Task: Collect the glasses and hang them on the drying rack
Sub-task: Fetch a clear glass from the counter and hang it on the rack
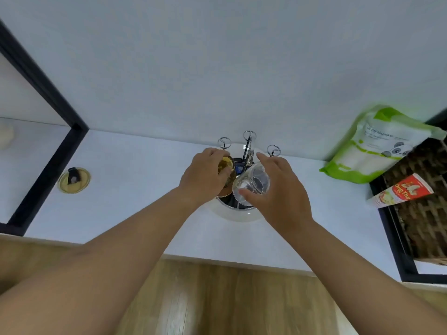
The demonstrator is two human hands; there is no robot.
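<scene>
1. The white wall (217, 68) fills the upper half of the view, and the wood floor (217, 298) runs below the counter's near edge.
2. The white counter (133, 189) stretches from a black frame (48, 151) on the left to a woven basket (423, 209) on the right.
3. Both bare forearms reach in from below and meet over the middle of the counter.
4. A green-and-white pouch (372, 146) leans against the wall at the right, just beside the basket; a red-and-white carton (401, 192) lies tilted on the basket's near corner.
5. The rack (242, 213) stands at the wall, a round white base with a dark well, and three chrome prongs with ring tips (249, 136) rise behind the hands.
6. The right hand (278, 192) is closed around a clear glass (251, 184), thumb on its near side, fingers over the far side. The glass is tilted, held over the rack's well, its rim turned toward the camera.
7. The left hand (205, 177) grips an amber glass (226, 165) from above, just beside the clear one and over the rack's left side. Whether either glass sits on a prong cannot be told.
8. A small round yellowish lid (74, 180) with a dark tab lies on the counter near the black frame, well apart from the rack.
</scene>
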